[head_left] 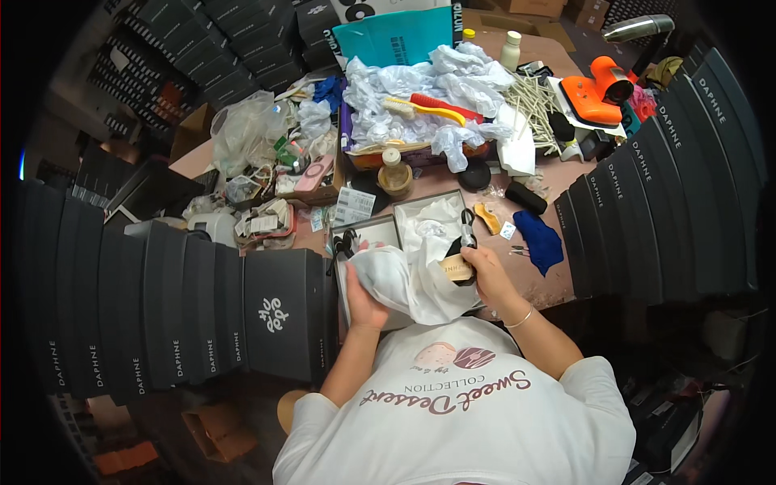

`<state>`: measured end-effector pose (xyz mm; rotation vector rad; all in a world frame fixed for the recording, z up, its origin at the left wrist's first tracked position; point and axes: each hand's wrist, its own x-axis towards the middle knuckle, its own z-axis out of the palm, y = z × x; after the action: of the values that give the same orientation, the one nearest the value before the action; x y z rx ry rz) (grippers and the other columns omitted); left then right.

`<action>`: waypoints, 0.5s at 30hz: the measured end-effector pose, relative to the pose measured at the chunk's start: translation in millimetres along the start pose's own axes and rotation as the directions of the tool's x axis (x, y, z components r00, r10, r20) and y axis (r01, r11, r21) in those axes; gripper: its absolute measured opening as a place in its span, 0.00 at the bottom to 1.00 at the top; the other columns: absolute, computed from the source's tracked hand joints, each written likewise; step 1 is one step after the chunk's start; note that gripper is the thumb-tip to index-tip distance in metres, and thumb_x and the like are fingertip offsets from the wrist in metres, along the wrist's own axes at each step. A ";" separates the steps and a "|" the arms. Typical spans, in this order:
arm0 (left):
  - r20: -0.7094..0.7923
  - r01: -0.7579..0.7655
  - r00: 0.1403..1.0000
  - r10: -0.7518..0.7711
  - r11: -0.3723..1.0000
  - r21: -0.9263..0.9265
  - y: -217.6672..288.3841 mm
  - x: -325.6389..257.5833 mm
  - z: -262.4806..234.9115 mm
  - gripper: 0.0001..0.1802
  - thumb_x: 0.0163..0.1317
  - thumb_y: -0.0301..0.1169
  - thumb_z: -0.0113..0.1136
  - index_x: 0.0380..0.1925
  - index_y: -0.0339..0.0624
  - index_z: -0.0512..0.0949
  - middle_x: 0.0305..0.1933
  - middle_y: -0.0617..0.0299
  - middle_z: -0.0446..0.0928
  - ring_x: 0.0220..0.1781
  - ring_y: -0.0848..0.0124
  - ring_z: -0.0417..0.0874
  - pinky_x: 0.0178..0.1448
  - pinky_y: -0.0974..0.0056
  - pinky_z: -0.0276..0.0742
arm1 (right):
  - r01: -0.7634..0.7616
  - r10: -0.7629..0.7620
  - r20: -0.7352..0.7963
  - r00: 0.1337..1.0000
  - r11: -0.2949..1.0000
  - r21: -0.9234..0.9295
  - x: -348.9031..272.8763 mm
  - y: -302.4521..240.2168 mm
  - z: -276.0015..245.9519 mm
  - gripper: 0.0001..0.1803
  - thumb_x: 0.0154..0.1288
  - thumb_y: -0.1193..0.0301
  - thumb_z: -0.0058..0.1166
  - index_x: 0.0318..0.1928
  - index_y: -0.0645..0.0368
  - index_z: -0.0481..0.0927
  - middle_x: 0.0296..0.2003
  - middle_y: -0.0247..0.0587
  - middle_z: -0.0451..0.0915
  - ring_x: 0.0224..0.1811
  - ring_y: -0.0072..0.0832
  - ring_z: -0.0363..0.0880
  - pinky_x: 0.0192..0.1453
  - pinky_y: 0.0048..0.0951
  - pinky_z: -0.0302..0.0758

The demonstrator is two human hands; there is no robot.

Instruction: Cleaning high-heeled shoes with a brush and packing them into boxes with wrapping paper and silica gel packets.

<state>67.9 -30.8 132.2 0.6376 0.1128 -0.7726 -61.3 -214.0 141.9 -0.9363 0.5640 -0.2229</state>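
Note:
My left hand (361, 302) grips a white cloth bag (404, 279) from below, just above my chest. My right hand (478, 267) holds a wooden-handled brush (457, 263) with a black loop against the bag's right side. Behind the bag lies an open black box (380, 230) lined with white tissue paper (440, 217). A small wooden comb (487, 218) and a dark blue cloth (540, 240) lie on the table to the right of the box.
Rows of upright black boxes stand at the left (162, 315) and at the right (671, 210). A tray of crumpled white paper (420, 97) sits at the back, with a red and yellow brush on it. An orange tool (598, 89) and bottles stand far right.

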 end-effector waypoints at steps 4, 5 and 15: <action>0.088 0.139 0.983 -0.159 0.970 0.201 -21.7 -25.3 -24.0 0.40 0.63 0.57 0.49 0.67 0.45 0.56 0.63 0.59 0.66 0.66 0.64 0.66 0.67 0.56 0.64 | -0.144 0.173 -0.174 0.969 0.975 0.169 -15.7 15.6 -21.2 0.11 0.66 0.67 0.48 0.35 0.62 0.77 0.32 0.35 0.79 0.33 0.20 0.77 0.37 0.24 0.74; 0.142 0.177 0.966 -0.218 0.950 0.258 -23.8 -29.4 -26.7 0.41 0.61 0.56 0.53 0.67 0.45 0.55 0.64 0.60 0.65 0.66 0.65 0.66 0.67 0.56 0.64 | -0.155 0.194 -0.196 0.961 0.968 0.198 -20.8 20.8 -34.1 0.11 0.65 0.67 0.48 0.36 0.62 0.77 0.33 0.36 0.79 0.34 0.22 0.78 0.38 0.25 0.75; 0.185 0.069 0.948 -0.258 0.738 0.672 -33.1 -7.5 -35.1 0.14 0.66 0.30 0.55 0.48 0.33 0.76 0.42 0.63 0.80 0.43 0.74 0.79 0.51 0.68 0.76 | 0.008 -0.011 -0.144 0.990 1.000 -0.027 -37.4 -28.4 -78.6 0.10 0.66 0.68 0.46 0.38 0.62 0.76 0.31 0.31 0.77 0.32 0.17 0.75 0.38 0.20 0.72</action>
<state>44.6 -23.9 89.9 1.2031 -0.3839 -1.0774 -133.9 -269.7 142.0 -0.9533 0.6966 -0.2938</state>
